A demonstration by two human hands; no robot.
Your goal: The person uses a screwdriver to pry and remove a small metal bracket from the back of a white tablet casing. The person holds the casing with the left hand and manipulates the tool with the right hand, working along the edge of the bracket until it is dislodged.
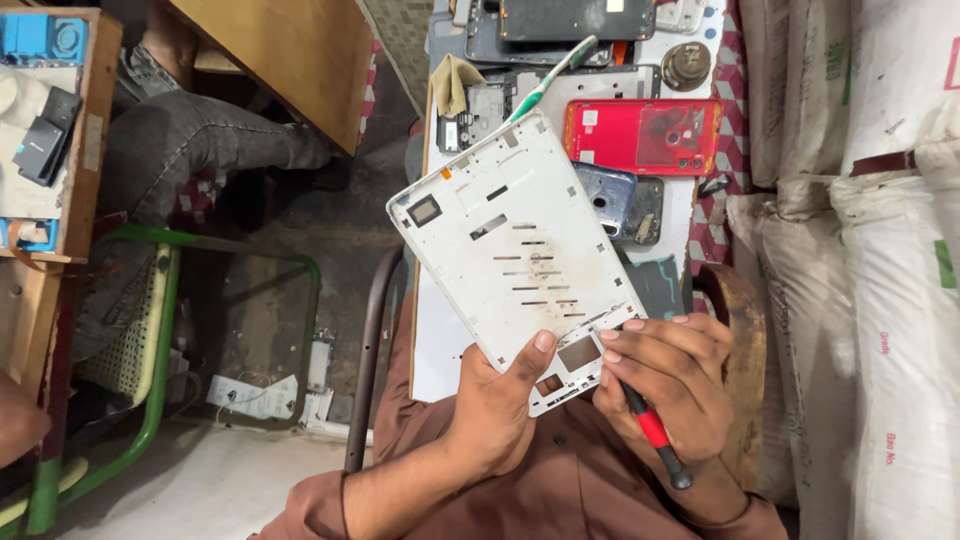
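A white tablet frame [510, 250] with several slots and brown stains is held up over my lap, tilted with its far end pointing up-left. My left hand [500, 410] grips its near edge, thumb pressed on the face beside a square cut-out. My right hand [665, 375] touches the frame's near right corner with its fingertips and also holds a red and black screwdriver [655, 435], whose handle sticks out toward my lap.
A small white table [440, 340] beyond holds a red phone back cover [645, 137], a blue phone part [605, 198], dark phone frames [575, 20], a green toothbrush [550, 78] and a round metal piece [686, 65]. White sacks [880, 280] stand right. A seated person's leg [190, 150] and a green-framed stool [160, 330] are left.
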